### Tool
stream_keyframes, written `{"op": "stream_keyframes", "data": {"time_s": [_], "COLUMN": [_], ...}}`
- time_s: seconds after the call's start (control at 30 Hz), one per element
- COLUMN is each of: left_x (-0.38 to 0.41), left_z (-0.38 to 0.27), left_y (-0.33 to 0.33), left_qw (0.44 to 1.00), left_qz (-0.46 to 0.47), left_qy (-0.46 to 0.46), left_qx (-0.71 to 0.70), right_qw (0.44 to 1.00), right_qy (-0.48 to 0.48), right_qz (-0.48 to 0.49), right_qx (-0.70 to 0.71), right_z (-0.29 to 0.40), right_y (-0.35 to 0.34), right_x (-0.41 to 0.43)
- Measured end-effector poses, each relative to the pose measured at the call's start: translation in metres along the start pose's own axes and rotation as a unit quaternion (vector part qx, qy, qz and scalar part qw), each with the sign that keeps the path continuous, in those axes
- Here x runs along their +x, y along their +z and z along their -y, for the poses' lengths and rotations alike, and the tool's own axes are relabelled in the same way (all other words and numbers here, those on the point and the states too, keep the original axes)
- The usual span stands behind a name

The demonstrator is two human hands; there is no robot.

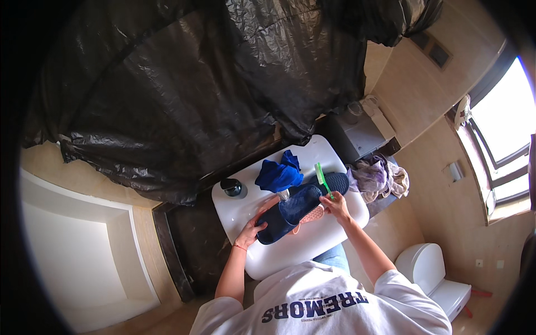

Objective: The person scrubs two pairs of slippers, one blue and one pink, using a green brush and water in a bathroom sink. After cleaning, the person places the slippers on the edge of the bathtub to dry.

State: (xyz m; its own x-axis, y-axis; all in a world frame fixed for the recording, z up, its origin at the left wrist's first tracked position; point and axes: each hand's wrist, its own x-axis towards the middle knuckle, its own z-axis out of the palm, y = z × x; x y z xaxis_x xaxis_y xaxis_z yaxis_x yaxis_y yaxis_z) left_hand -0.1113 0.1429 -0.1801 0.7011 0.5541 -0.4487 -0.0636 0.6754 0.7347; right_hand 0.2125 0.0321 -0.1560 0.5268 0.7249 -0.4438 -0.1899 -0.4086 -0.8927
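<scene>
My left hand [251, 232] grips a dark blue slide slipper [274, 222] at its strap end, holding it tilted over the white washbasin [268, 264]. In my right hand [336, 206] is a bright green toothbrush [322, 180], its pale bristled head pointing up and away from me. Behind the brush, a second dark blue slipper [340, 183] lies on the basin's right side. Pink footwear [313, 215] shows beneath the held slipper and is partly hidden by it. A blue cloth [279, 172] is draped over the metal tap [283, 194].
A dark pump bottle [231, 187] stands at the basin's left. Crumpled towels [379, 176] lie to the right, near a grey box [359, 136]. Black plastic sheeting [167, 92] hangs beyond the basin. A white toilet [431, 276] stands at lower right, below a bright window [502, 121].
</scene>
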Motion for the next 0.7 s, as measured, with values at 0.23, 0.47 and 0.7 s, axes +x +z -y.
{"op": "stream_keyframes", "data": {"time_s": [0.23,0.47,0.7], "left_x": [0.034,0.057,0.087], "left_z": [0.031,0.065,0.04], "left_y": [-0.021,-0.021,0.021], "left_qw": [0.995,0.96,0.951], "left_qz": [-0.058,-0.273,-0.261], "left_qy": [0.078,-0.001,0.15], "left_qx": [-0.005,0.061,0.069], "right_qw": [0.991,0.992,0.982], "right_qy": [-0.041,-0.029,-0.012], "right_qz": [0.009,-0.069,-0.167], "right_qx": [0.13,0.099,0.089], "right_z": [0.014,0.02,-0.005], "right_y": [0.007,0.012,-0.017], "right_x": [-0.005,-0.013,-0.002]}}
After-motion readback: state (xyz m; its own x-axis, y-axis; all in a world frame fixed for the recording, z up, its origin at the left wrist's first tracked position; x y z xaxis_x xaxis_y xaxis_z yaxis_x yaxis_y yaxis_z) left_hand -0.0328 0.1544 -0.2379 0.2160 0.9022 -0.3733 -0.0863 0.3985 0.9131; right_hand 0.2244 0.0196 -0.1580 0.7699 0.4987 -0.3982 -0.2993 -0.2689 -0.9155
